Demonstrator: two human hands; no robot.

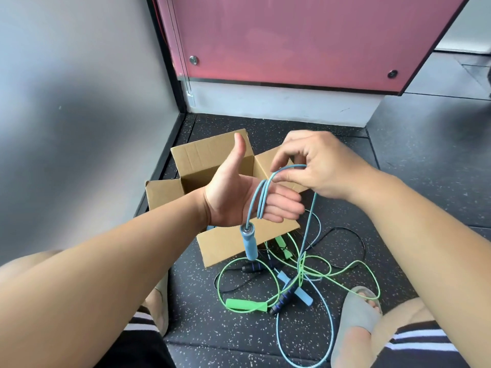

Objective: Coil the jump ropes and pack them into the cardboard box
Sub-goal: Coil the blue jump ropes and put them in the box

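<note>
My left hand (pixel 239 197) is held palm-up over the open cardboard box (pixel 212 158), thumb raised, fingers curled round several turns of a blue jump rope (pixel 261 197). One blue handle (pixel 249 244) dangles below that hand. My right hand (pixel 316 166) pinches the rope's loop just above the left fingers, and the rest of the blue rope runs down to the floor. A green jump rope (pixel 247 306), a black rope with a dark handle (pixel 285 298) and the second blue handle (pixel 295 289) lie tangled on the floor in front of the box.
The box stands on dark speckled rubber flooring (pixel 411 181) in a corner, with a grey wall (pixel 79 102) on the left and a pink panel (pixel 292 35) behind. My knees and a foot in a grey slipper (pixel 356 322) flank the rope pile.
</note>
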